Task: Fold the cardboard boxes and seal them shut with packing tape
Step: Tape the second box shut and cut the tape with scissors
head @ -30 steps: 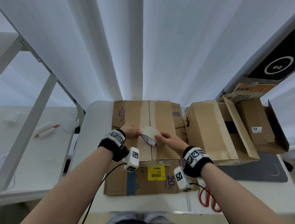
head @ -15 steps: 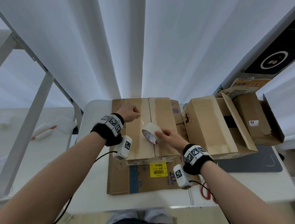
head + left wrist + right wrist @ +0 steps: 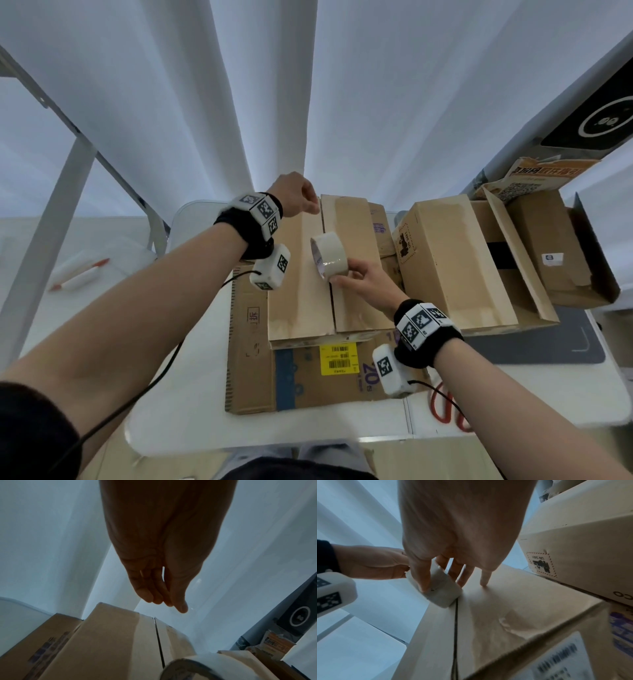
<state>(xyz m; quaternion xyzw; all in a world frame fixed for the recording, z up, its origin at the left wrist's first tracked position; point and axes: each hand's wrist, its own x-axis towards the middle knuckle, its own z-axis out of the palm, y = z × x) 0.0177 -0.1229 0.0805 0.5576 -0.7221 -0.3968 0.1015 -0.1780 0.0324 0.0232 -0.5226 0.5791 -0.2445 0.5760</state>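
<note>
A closed brown cardboard box [image 3: 298, 291] lies in front of me, its two top flaps meeting in a centre seam [image 3: 327, 301]. My right hand [image 3: 339, 277] grips a roll of clear packing tape [image 3: 329, 255] just above the seam at mid-box; in the right wrist view the thumb and fingers [image 3: 423, 580] clamp the roll [image 3: 440, 595]. My left hand [image 3: 313, 207] is at the box's far edge, fingers pinched together [image 3: 171, 601] on the tape's free end. The clear strip between hand and roll barely shows.
A second closed box [image 3: 455, 260] stands right beside the first, and an open box [image 3: 555, 253] further right. Flattened cardboard [image 3: 250, 342] lies under the box. Red scissors [image 3: 448, 407] lie near my right wrist, by a dark mat [image 3: 534, 346]. White curtains hang behind the table.
My left hand has moved from the roll away to the box's far edge, drawing tape out. My right hand has kept the roll over the seam near mid-box.
</note>
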